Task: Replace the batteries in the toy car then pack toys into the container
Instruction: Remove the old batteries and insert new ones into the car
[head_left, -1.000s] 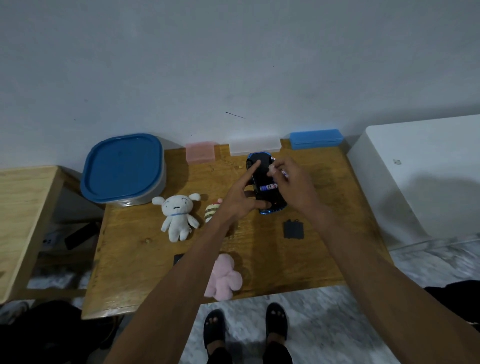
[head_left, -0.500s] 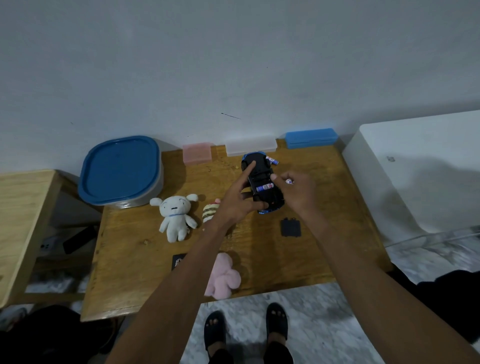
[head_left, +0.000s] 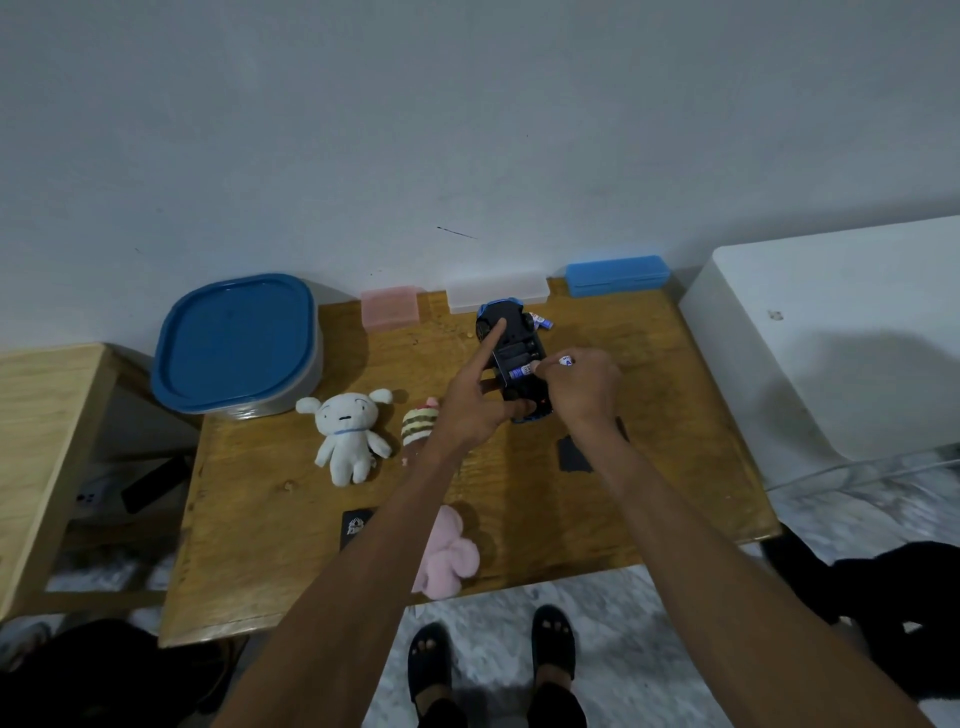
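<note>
The toy car (head_left: 511, 345) lies upside down on the wooden surface (head_left: 649, 415), toward the far edge and just in front of a clear box (head_left: 496, 293), with its battery bay open and one battery (head_left: 521, 371) seated across it. We see the left hand (head_left: 470, 410) reaching in from below, forearm stretched forward, its index finger extended and pressed on the car's underside near the far end, while the thumb rests against the car's near side — so its grip is spread, bracing rather than clamping. The right hand (head_left: 582, 387) comes in from the right with the wrist bent inward; its fingers are closed together around a second battery (head_left: 566, 360), whose white tip pokes out above the knuckles, and its fingertips touch the seated battery. Two more batteries (head_left: 540, 321) lie on the surface just beside the car's far right corner. The battery labels are blue and white, but we cannot read the print. A black cover (head_left: 571, 454) lies near the right wrist. A small black card (head_left: 356, 525) carries a pale emblem, also too small to read. The blue-lidded container (head_left: 236, 343) stands at the left.
</note>
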